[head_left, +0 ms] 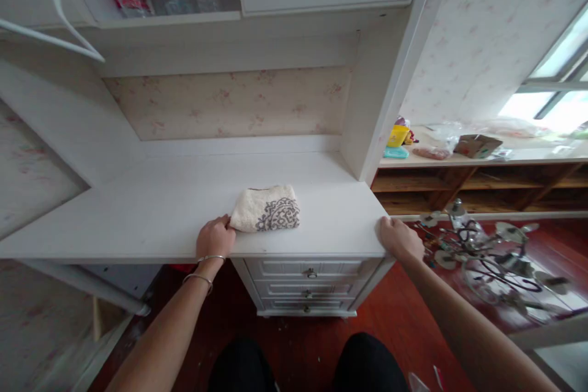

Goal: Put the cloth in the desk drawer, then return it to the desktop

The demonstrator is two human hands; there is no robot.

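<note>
A folded cream towel [266, 208] with a grey ornament pattern lies on the white desk top [151, 202], near its front edge. My left hand [215, 237] rests on the desk's front edge, fingers curled, touching the towel's left end. Whether it pinches the cloth I cannot tell. My right hand [399, 239] grips the desk's front right corner. Two thin bangles circle my left wrist.
Drawers [307, 285] with small knobs sit under the desk. A white cupboard with an open glass door hangs overhead. To the right, a wooden shelf [482, 180] holds a box and small items; a chandelier [487, 251] lies on the red floor.
</note>
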